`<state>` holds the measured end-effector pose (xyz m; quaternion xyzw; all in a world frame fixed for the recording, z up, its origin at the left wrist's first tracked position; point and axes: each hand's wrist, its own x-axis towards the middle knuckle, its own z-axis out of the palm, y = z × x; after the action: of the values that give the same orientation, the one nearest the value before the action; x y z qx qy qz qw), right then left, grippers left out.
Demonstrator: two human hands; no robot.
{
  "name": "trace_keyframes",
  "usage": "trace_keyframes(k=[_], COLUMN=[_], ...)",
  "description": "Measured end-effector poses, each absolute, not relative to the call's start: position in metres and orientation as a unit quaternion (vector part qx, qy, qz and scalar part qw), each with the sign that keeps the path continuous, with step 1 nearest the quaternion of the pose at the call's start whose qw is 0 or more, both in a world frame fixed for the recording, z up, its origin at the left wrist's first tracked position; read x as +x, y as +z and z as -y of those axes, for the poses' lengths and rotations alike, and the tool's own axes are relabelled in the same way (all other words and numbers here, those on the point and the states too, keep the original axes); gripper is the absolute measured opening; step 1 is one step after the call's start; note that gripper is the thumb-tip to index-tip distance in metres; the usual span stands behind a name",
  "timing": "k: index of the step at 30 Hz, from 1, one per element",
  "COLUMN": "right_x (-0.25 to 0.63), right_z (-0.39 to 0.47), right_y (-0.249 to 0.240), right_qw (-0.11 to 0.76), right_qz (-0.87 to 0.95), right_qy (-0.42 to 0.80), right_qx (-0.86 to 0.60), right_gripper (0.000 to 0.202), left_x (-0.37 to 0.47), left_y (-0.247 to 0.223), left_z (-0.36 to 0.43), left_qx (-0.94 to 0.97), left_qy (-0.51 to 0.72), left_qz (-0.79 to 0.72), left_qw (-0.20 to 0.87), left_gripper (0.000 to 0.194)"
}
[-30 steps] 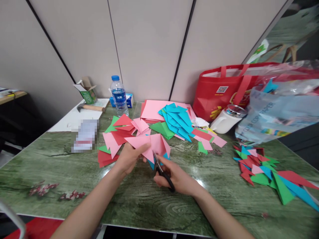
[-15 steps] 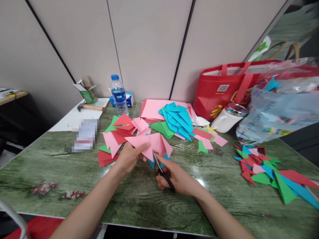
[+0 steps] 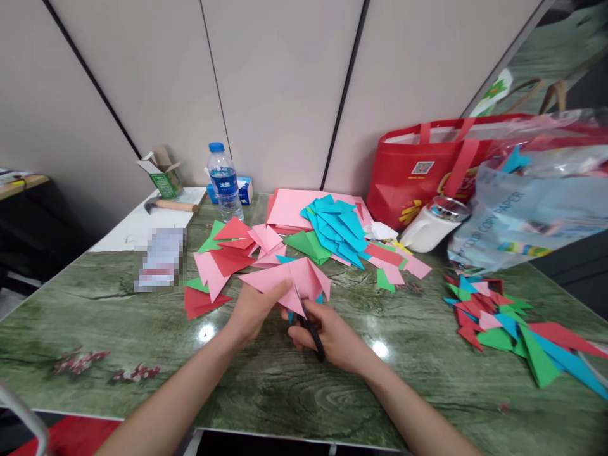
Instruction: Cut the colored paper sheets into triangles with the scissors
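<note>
Pink folded paper (image 3: 270, 283), above the table's (image 3: 266, 392) near half, is pinched in your left hand (image 3: 256, 310); your right hand (image 3: 332, 332) grips black-handled scissors (image 3: 313, 339), their blades at the paper.

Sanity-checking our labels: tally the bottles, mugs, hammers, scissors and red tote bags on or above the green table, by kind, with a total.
Bottle: 1
White mug: 1
Hammer: 1
Scissors: 1, in the right hand
Red tote bag: 1
Total: 5
</note>
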<state>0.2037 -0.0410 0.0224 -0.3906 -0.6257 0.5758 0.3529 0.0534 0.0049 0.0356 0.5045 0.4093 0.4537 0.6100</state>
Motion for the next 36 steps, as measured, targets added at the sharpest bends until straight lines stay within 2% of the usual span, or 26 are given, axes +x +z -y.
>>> trace_keyframes(k=[6, 24, 36], right_x=[0.2013, 0.1982, 0.1965], right_z=[0.0405, 0.0409, 0.041], right_y=[0.0208, 0.0189, 0.0145], right_qw=[0.376, 0.375, 0.372], right_qz=[0.613, 0.588, 0.578], right_qy=[0.583, 0.613, 0.608], right_qx=[-0.378, -0.372, -0.398], right_gripper=[0.017, 0.029, 0.036], left_x=[0.0542, 0.0525, 0.0528], left_y=[0.0379, 0.0372, 0.0396], left_z=[-0.0023, -0.0029, -0.0026], left_qx=[0.497, 0.531, 0.526], left_qy=[0.432, 0.406, 0.407], left_qz=[-0.417, -0.411, -0.421], left_qw=[0.626, 0.62, 0.617], left_gripper=[0.021, 0.029, 0.028])
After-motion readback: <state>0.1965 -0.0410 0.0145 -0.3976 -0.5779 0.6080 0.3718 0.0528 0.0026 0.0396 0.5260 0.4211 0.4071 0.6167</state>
